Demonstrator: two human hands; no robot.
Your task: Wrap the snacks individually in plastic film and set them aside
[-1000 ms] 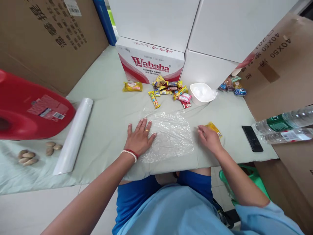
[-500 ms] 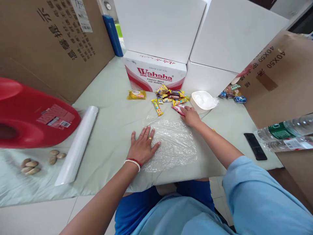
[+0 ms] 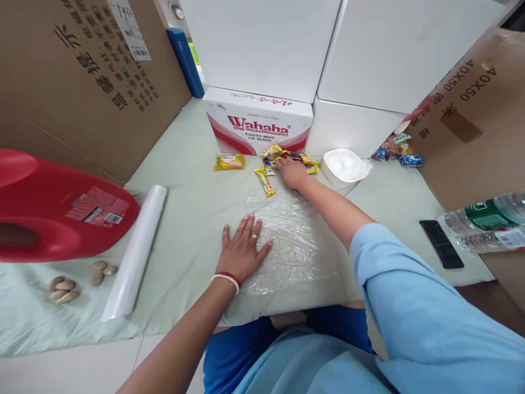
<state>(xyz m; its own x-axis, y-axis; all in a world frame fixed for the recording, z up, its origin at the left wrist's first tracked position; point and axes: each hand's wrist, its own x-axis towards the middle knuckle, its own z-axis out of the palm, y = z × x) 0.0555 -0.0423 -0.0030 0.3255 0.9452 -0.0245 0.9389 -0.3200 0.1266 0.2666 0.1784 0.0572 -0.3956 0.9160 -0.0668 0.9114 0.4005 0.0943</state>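
Observation:
My left hand (image 3: 243,250) lies flat with fingers spread on the left edge of a clear plastic sheet (image 3: 297,241) spread on the pale green table cover (image 3: 184,208). My right hand (image 3: 292,171) reaches across the sheet to a pile of wrapped snacks (image 3: 283,156) in front of the Wahaha carton (image 3: 258,127). Its fingers rest on the wrappers; I cannot make out whether they hold one. A long yellow bar (image 3: 264,181) lies just left of that hand, and a yellow packet (image 3: 229,161) sits further left.
A white bowl (image 3: 343,166) stands right of the snacks, with more sweets (image 3: 397,150) beyond. A plastic-wrap roll (image 3: 135,250), red jug (image 3: 53,210) and several nuts (image 3: 61,285) lie at left. Phone (image 3: 441,251) and water bottles (image 3: 488,221) sit at right. Cartons wall the table.
My right hand has left the yellow packet at the sheet's right side and travelled forward and left to the snack pile. My left hand has stayed on the sheet.

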